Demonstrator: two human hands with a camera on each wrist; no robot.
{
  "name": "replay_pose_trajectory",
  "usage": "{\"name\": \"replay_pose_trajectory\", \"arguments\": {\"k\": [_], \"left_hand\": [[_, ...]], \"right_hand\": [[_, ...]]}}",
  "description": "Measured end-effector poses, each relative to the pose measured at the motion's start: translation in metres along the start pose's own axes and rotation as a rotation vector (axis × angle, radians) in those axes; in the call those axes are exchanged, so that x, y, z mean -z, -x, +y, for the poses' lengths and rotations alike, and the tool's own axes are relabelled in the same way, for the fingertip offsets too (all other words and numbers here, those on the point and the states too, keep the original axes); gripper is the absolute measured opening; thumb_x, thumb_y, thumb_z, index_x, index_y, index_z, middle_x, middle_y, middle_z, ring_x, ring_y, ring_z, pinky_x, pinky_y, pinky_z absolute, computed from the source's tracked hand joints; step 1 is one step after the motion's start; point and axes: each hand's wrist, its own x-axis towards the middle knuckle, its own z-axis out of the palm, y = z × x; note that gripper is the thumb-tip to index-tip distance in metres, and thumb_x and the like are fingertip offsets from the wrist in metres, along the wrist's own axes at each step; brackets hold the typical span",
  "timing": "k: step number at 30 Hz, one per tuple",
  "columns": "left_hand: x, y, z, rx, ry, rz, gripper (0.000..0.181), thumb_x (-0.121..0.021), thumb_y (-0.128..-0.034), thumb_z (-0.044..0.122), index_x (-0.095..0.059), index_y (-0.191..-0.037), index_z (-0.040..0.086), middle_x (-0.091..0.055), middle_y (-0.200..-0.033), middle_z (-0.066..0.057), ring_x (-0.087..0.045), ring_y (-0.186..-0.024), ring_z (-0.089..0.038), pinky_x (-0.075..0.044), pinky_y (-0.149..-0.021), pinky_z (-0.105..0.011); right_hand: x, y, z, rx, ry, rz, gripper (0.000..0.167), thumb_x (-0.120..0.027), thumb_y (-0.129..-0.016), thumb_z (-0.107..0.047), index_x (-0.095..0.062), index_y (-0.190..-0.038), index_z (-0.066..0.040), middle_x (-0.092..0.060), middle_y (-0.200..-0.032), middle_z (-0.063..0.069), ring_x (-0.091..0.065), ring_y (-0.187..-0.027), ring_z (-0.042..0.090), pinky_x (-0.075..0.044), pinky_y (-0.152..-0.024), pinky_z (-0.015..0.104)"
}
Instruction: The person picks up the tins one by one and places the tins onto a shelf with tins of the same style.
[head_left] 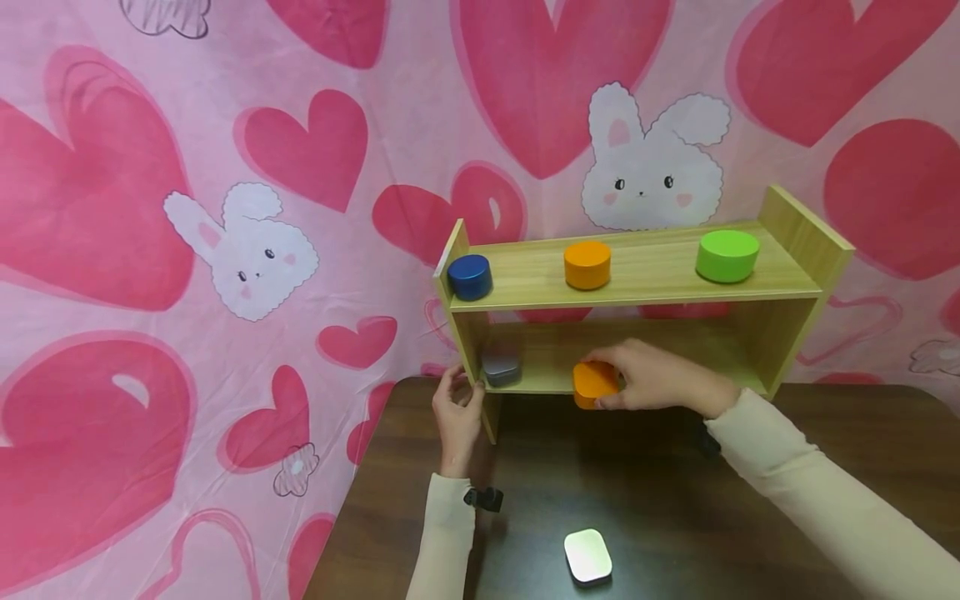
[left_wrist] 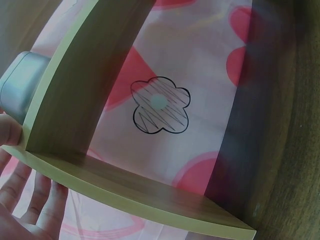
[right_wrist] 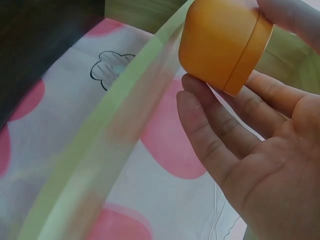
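My right hand (head_left: 647, 377) pinches an orange rounded-square tin (head_left: 595, 385) between thumb and fingers, at the front edge of the lower board of a wooden shelf (head_left: 540, 302). In the right wrist view, the lid seam of the tin shows, and the lower fingers of the right hand (right_wrist: 270, 150) extend beneath it. My left hand (head_left: 458, 421) grips the shelf's left side panel at lower-board height, thumb at the front edge and fingers along the outside. Just inside that panel, a grey rounded-square tin (head_left: 501, 367) stands on the lower board.
On the upper board stand a blue round tin (head_left: 470, 278) at left, an orange round tin (head_left: 587, 265) mid-board and a green round tin (head_left: 727, 256) towards the right. A pale rounded-square tin (head_left: 588, 556) lies on the dark wooden table (head_left: 525, 467) nearer me. Behind hangs a pink heart-patterned cloth (head_left: 405, 108).
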Motion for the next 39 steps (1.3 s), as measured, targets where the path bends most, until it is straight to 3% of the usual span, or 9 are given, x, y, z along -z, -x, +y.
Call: {"name": "replay_pose_trajectory", "arguments": {"k": [7,14,21,27,33,39], "left_hand": [[0.001,0.0,0.0,-0.015,-0.002,0.004,0.032,-0.068,-0.0883,-0.011,-0.068,-0.121,-0.008,-0.069,-0.112,-0.03,-0.065,-0.103,-0.038,-0.058,-0.083,-0.025],[0.001,0.0,0.0,-0.001,0.01,-0.001,0.032,-0.068,-0.0884,-0.012,-0.067,-0.12,-0.008,-0.068,-0.112,-0.031,-0.064,-0.105,-0.044,-0.06,-0.088,-0.05],[0.0,0.001,0.0,0.005,-0.002,-0.004,0.032,-0.069,-0.0888,-0.01,-0.068,-0.121,-0.007,-0.069,-0.111,-0.03,-0.065,-0.103,-0.038,-0.056,-0.081,-0.019],[0.0,0.001,0.001,-0.011,-0.001,-0.003,0.032,-0.069,-0.0881,-0.011,-0.068,-0.12,-0.007,-0.069,-0.11,-0.031,-0.065,-0.102,-0.039,-0.057,-0.081,-0.024],[0.0,0.001,0.001,-0.004,-0.002,-0.001,0.032,-0.068,-0.0884,-0.011,-0.067,-0.121,-0.008,-0.068,-0.111,-0.032,-0.065,-0.103,-0.039,-0.054,-0.079,-0.016],[-0.001,0.001,0.0,-0.003,0.003,0.002,0.033,-0.068,-0.0881,-0.011,-0.067,-0.121,-0.008,-0.068,-0.112,-0.031,-0.065,-0.104,-0.039,-0.055,-0.081,-0.017]], "right_hand": [[0.005,-0.01,0.004,-0.057,0.018,-0.023,0.051,-0.084,-0.082,-0.023,-0.069,-0.126,-0.001,-0.073,-0.108,0.004,-0.06,-0.09,0.017,-0.056,-0.091,0.043],[0.004,-0.016,0.012,-0.12,-0.026,-0.021,0.054,-0.084,-0.083,-0.02,-0.065,-0.131,-0.004,-0.07,-0.116,0.006,-0.061,-0.102,0.023,-0.053,-0.106,0.054],[0.004,-0.02,0.022,-0.125,-0.078,-0.006,0.053,-0.084,-0.083,-0.018,-0.065,-0.131,-0.006,-0.066,-0.122,0.009,-0.06,-0.111,0.028,-0.049,-0.111,0.057],[0.005,-0.021,0.025,-0.102,-0.075,-0.007,0.05,-0.082,-0.085,-0.018,-0.065,-0.129,-0.004,-0.066,-0.121,0.011,-0.061,-0.111,0.029,-0.05,-0.11,0.058],[0.004,-0.019,0.025,-0.103,-0.073,-0.003,0.05,-0.081,-0.086,-0.02,-0.065,-0.13,-0.002,-0.066,-0.124,0.013,-0.061,-0.113,0.031,-0.049,-0.111,0.058],[0.006,-0.011,0.021,-0.083,0.011,0.055,0.062,-0.084,-0.086,-0.03,-0.061,-0.14,-0.008,-0.063,-0.137,0.012,-0.061,-0.121,0.031,-0.048,-0.113,0.058]]}}
